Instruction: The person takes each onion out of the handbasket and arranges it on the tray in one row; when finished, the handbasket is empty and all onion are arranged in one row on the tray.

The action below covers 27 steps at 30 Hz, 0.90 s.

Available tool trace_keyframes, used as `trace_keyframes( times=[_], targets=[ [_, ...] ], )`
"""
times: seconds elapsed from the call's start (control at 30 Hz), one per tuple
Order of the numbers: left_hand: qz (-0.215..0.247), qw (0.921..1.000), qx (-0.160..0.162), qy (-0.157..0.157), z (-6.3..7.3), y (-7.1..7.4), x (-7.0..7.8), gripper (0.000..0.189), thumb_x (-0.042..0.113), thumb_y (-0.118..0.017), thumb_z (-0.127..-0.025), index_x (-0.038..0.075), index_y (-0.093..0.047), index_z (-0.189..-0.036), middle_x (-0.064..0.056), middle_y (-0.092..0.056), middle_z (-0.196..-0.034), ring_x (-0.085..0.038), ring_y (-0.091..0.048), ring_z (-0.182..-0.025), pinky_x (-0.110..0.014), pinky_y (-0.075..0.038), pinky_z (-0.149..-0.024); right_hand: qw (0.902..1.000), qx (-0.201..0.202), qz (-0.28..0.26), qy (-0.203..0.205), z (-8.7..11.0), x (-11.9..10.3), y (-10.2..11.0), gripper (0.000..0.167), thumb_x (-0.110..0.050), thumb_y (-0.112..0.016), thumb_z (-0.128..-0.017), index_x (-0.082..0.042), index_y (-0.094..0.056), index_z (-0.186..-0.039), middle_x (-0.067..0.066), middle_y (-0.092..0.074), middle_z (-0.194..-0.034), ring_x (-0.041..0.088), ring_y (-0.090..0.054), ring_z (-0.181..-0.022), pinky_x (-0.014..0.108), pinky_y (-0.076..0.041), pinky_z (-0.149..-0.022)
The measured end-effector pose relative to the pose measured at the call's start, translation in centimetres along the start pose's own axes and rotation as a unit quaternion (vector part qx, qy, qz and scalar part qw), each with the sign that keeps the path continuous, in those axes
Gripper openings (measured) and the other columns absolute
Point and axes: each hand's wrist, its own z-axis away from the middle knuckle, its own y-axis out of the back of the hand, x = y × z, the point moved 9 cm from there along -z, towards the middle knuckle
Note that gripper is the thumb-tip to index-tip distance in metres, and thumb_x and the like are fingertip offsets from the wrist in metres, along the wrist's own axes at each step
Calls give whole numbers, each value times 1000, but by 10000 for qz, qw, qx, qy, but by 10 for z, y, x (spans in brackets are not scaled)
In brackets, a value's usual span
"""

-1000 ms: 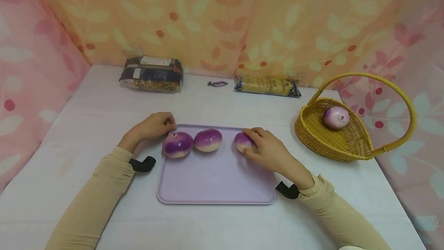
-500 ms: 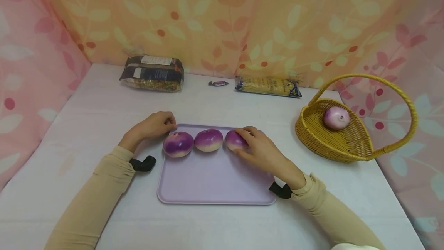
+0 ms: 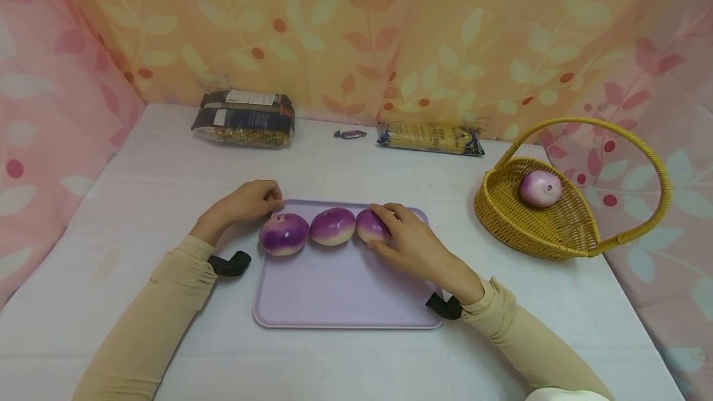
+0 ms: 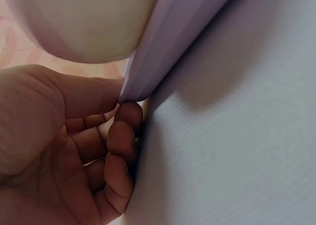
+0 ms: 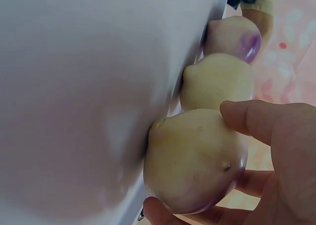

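- Orange-and-pink floral curtains [image 3: 312, 30] fill the top of the frame; below spreads a white cloth-covered table [image 3: 312, 364], with a pale lilac rectangular tray [image 3: 345, 289] at the centre.
- The right hand [image 3: 414, 243], just right of centre, grips a glossy purple-and-cream round turnip [image 3: 369, 224] between thumb and fingers; the left hand [image 3: 250, 198] pinches the tray's rim at its upper left corner.
- To do this well, I would keep the left pinch firm so the tray cannot slide; the gripped turnip is best kept low and eased gently, since its curved side could roll or shove its neighbours.
- That turnip sits at the right end of a row along the tray's upper part; next come a purple-and-cream oval turnip [image 3: 332, 226] and, at far left, a deep-purple rounded turnip [image 3: 284, 235].
- Its skin looks smooth; purple above, cream below; the right wrist view shows a small dark speck on the pale side and a stubby nub at one end.
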Motion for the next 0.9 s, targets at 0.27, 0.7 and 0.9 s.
trace_keyframes(
  times=[0.27,0.7,0.9],
  targets=[
    [-28,10000,27,19,0,-2,-5,11,13,-57,-94,2,-61,-92,-5,-57,-73,-16,-50,-68,-28,-41,-63,10000,-39,7,6,0,1,-3,65,-34,-74,-86,-9,-49,-141,16,-58,-128,31,-61,-111,46,-50,-96],
    [-82,9999,-21,73,-1,-4,-5,12,13,-58,-95,2,-61,-94,-5,-58,-75,-15,-50,-69,-28,-42,-63,9914,-358,70,-1261,9,45,35,70,-58,-52,-94,-18,-38,-150,18,-45,-146,41,-51,-128,60,-45,-98],
    [-111,9999,6,45,-3,-2,-5,11,12,-58,-95,2,-61,-95,-6,-59,-76,-15,-51,-70,-28,-42,-64,9797,266,260,-1969,23,111,105,61,-50,-47,-99,-6,-48,-141,25,-50,-140,44,-45,-130,61,-35,-105]
  ],
)
